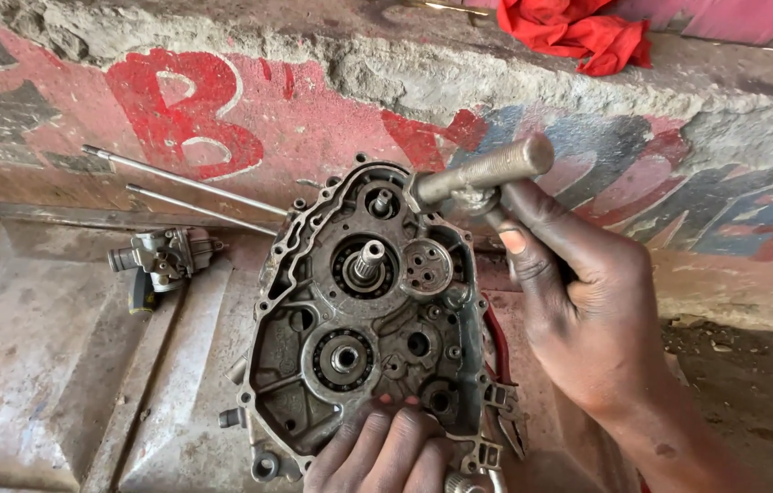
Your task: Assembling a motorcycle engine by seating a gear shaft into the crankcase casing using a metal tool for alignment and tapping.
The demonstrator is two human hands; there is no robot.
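On the metal floor plate (49, 365), an engine case (364, 315) stands upright. The left hand (382, 452) presses spread fingers on its lower edge. The right hand (578, 306) grips a hammer (482, 173), whose head touches the case's top rim. Tapping seems underway; the next blow needs steady bracing. A carburettor (163, 260) lies left of the case.

engine case (364, 319): dull greasy cast metal | hammer (487, 172): worn knurled steel | rag (578, 32): red cloth | wall (313, 100): rough painted concrete

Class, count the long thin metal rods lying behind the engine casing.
2: upper rod and lower rod, both slanting from the left into the engine casing; their right ends are hidden.
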